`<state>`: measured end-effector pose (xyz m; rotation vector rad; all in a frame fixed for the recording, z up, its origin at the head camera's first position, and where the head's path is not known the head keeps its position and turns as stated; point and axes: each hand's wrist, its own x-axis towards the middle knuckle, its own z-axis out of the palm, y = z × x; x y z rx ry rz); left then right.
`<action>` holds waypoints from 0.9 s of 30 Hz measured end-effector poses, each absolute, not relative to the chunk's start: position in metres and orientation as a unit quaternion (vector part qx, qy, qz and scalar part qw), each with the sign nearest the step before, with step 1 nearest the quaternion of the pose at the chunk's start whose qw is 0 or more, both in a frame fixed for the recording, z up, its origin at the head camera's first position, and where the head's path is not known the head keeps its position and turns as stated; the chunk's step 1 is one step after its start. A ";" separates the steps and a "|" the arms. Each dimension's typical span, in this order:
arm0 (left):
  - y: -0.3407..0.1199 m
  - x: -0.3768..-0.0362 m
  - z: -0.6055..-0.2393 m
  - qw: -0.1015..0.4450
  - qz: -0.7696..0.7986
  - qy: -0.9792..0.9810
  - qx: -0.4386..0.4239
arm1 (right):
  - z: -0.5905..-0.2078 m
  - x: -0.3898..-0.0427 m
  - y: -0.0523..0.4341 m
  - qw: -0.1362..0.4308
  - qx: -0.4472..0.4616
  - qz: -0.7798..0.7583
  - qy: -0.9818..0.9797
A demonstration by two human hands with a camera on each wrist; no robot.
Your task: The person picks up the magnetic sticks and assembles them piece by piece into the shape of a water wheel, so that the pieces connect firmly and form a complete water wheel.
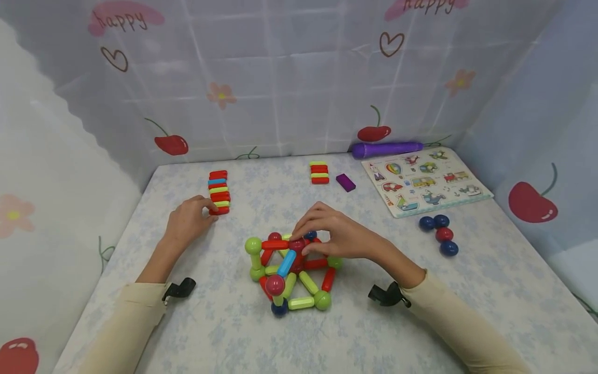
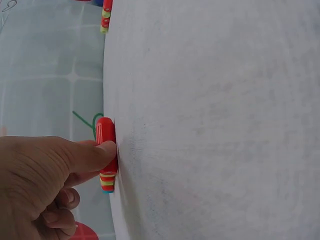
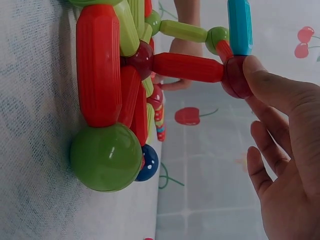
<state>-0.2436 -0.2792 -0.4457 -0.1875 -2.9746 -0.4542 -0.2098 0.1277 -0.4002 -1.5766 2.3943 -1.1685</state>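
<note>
My left hand (image 1: 189, 222) pinches the red magnetic stick (image 2: 106, 131) at the near end of a row of red, yellow-green and blue sticks (image 1: 219, 190). In the middle of the table stands a structure of magnetic sticks and balls (image 1: 301, 303). My right hand (image 1: 343, 234) holds the dark red ball (image 3: 234, 80) at its raised centre between thumb and fingers. From that ball a blue stick (image 1: 286, 264) runs to another dark red ball (image 1: 275, 285), and a red stick (image 1: 275, 244) to a green ball (image 1: 253, 245). My right hand hides some of the structure's far side.
A short stack of red and yellow-green sticks (image 1: 320, 173) lies at the back, beside a purple block (image 1: 345, 182). Farther right are a purple tube (image 1: 388, 149) and a picture board (image 1: 392, 200). Blue balls (image 1: 449, 248) and a red ball (image 1: 444, 235) sit before the board.
</note>
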 end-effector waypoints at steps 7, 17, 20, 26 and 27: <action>-0.280 -0.245 -0.446 0.050 -0.145 -0.987 -0.056 | -0.403 -0.212 0.128 0.023 -0.509 -0.379 0.772; -0.281 -0.235 -0.449 0.034 -0.153 -0.985 -0.073 | -0.402 -0.213 0.129 0.026 -0.502 -0.372 0.780; -0.280 -0.231 -0.447 0.043 -0.166 -0.982 -0.082 | -0.403 -0.213 0.129 0.027 -0.501 -0.375 0.780; -0.265 -0.219 -0.437 0.093 -0.216 -0.964 -0.124 | -0.403 -0.212 0.128 0.028 -0.503 -0.383 0.774; -0.261 -0.217 -0.435 0.103 -0.226 -0.959 -0.134 | -0.403 -0.211 0.128 0.030 -0.503 -0.385 0.773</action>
